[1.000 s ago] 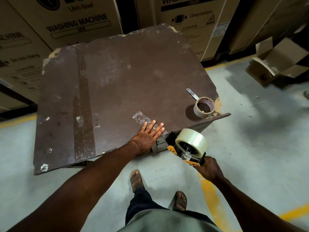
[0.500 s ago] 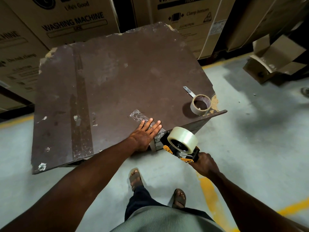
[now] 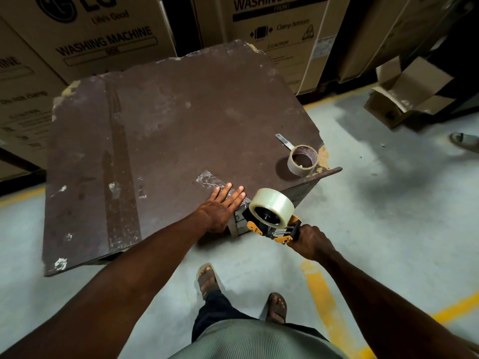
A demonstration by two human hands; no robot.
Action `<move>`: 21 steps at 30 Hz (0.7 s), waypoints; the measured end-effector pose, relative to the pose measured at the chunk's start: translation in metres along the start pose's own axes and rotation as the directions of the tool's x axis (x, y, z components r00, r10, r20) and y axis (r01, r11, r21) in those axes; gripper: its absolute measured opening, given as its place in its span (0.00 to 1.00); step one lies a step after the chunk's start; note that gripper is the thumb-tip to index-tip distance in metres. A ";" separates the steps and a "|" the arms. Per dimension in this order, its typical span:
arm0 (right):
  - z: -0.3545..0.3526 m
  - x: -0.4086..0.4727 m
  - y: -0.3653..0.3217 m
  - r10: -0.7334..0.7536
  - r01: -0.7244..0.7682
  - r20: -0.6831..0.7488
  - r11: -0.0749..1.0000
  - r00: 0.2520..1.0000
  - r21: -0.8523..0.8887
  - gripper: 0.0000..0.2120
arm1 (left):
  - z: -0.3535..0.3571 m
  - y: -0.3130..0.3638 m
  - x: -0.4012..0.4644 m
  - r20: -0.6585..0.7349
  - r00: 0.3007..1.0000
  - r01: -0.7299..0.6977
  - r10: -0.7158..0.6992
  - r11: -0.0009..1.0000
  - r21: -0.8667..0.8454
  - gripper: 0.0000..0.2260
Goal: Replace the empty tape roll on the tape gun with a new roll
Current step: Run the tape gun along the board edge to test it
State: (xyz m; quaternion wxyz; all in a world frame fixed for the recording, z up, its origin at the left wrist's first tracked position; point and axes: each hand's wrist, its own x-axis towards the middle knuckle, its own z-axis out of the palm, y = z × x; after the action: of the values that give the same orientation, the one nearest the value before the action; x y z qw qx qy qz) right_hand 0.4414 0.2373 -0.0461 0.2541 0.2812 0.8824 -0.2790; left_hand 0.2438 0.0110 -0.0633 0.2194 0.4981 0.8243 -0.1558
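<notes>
A full clear tape roll (image 3: 272, 206) sits on the black and orange tape gun (image 3: 274, 229), held just off the near edge of the brown table (image 3: 166, 130). My right hand (image 3: 309, 242) is shut on the gun's handle. My left hand (image 3: 222, 207) lies flat, fingers spread, on the table's near edge, pressing a strip of clear tape (image 3: 211, 181) stuck to the top. The empty cardboard roll (image 3: 302, 160) stands on the table's right corner, with a thin metal strip (image 3: 284, 141) lying beside it.
Large washing machine cartons (image 3: 98, 37) stand close behind the table. An open cardboard box (image 3: 407, 97) lies on the floor at right, and another person's foot (image 3: 465, 141) shows at the right edge. Yellow lines (image 3: 321, 294) mark the concrete floor near my sandalled feet (image 3: 207, 279).
The tape gun with the new roll has shifted slightly left, closer to my left hand at the table edge. My left hand stays flat on the tape strip.
</notes>
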 end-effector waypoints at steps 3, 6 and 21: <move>-0.004 0.003 -0.004 -0.010 0.011 0.001 1.000 1.000 -0.022 0.18 | -0.001 0.000 0.000 0.009 1.000 -0.001 0.001 1.000 -0.003 0.45; -0.007 0.004 -0.008 -0.004 0.004 -0.005 1.000 1.000 -0.031 0.19 | -0.002 -0.001 -0.001 0.009 1.000 -0.005 0.005 1.000 -0.001 0.44; -0.012 -0.004 -0.030 0.002 -0.043 -0.158 0.966 0.987 -0.255 0.17 | -0.006 -0.002 -0.003 0.012 1.000 -0.029 0.029 0.999 0.022 0.44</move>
State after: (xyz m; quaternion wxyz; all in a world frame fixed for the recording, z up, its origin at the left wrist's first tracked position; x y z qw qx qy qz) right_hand 0.4220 0.2232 -0.0241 0.2215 0.2768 0.9251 -0.1361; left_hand 0.2422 0.0108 -0.0570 0.2207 0.5116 0.8139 -0.1645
